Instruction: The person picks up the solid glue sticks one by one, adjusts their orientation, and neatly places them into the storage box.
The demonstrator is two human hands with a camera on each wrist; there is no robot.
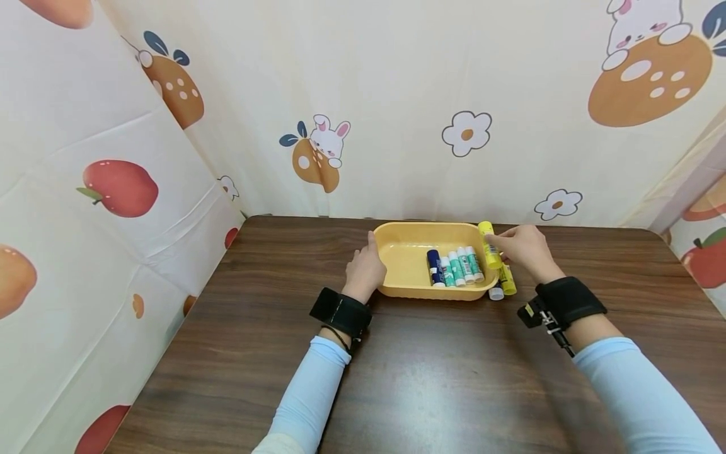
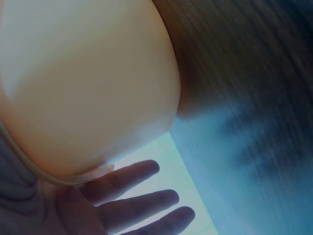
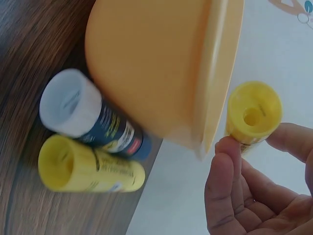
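A yellow plastic tray (image 1: 405,292) stands near the table's far edge. My left hand (image 1: 365,270) touches its left end; three straight fingers (image 2: 139,210) show beside the rim in the left wrist view. Between thumb and fingers, my right hand (image 1: 524,249) pinches a yellow glue stick (image 1: 489,244), held tilted at the tray's right rim. Inside the tray lie a dark blue glue stick (image 1: 435,268) and several white-and-green glue sticks (image 1: 465,265). Outside its right end, another yellow glue stick (image 3: 98,166) lies beside a navy glue stick (image 3: 93,110) with a white end.
The brown wood-grain table (image 1: 272,302) extends in front of the tray and to both sides. Printed cloth with fruit, rabbits and flowers (image 1: 397,126) hangs behind the far edge and along the left.
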